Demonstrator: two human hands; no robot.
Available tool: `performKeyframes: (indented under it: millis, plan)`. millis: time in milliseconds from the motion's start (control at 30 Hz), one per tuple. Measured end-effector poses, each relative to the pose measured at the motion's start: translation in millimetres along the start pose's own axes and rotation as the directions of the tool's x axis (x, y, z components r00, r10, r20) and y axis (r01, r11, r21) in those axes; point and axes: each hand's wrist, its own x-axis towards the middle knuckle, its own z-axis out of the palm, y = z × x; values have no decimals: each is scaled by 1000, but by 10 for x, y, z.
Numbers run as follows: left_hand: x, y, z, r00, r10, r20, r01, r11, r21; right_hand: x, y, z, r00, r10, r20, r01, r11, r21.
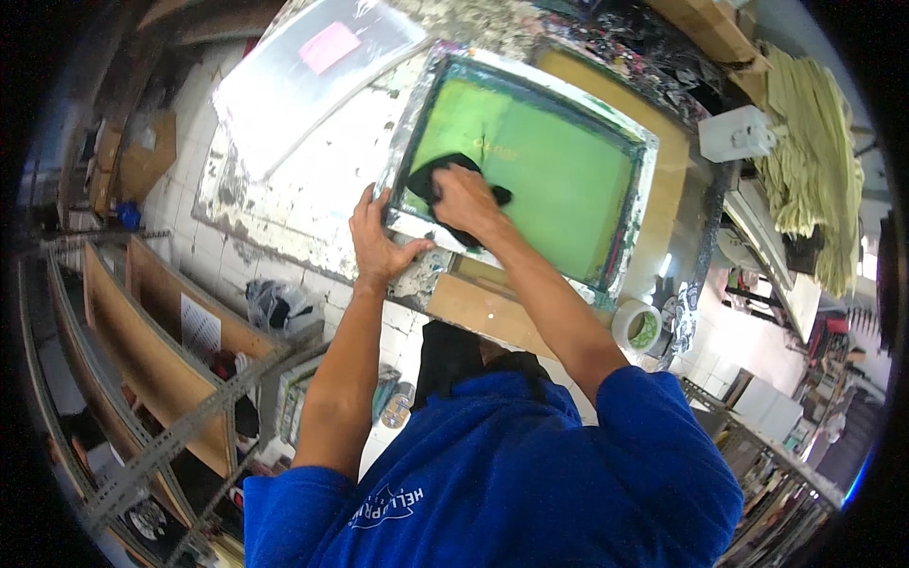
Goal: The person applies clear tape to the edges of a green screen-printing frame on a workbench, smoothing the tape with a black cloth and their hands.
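Observation:
A screen printing frame (pixel 647 185) with a green mesh (pixel 559 204) lies on the work table, its rim pale and paint-stained. My right hand (pixel 464 201) presses a bunched black cloth (pixel 431 180) onto the mesh near its left side, with the fingers closed round the cloth. At the frame's lower left corner rests my left hand (pixel 377 237). Its fingers lie along the outer edge and its thumb is spread away from them. Faint small marks show on the mesh just beyond the cloth.
Left of the frame lies a clear plastic-covered stack (pixel 312 95) with a pink slip (pixel 329 47) on it. A tape roll (pixel 636 327) sits at the table's right front. A white jug (pixel 737 134) and yellowish cloths (pixel 805 161) are at far right. A metal shelf rack (pixel 180 426) stands at left.

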Motion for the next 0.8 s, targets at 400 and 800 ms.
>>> performKeyframes:
  millis: [400, 800]
  plan:
    - [-62, -46, 64, 1000, 15, -8, -15, 1000, 25, -1996, 1704, -2585, 640, 403, -654, -695, 667, -268]
    - [-73, -61, 57, 995, 51, -86, -55, 997, -44, -1512, 1443, -1633, 620, 690, -374, -776, 610, -162]
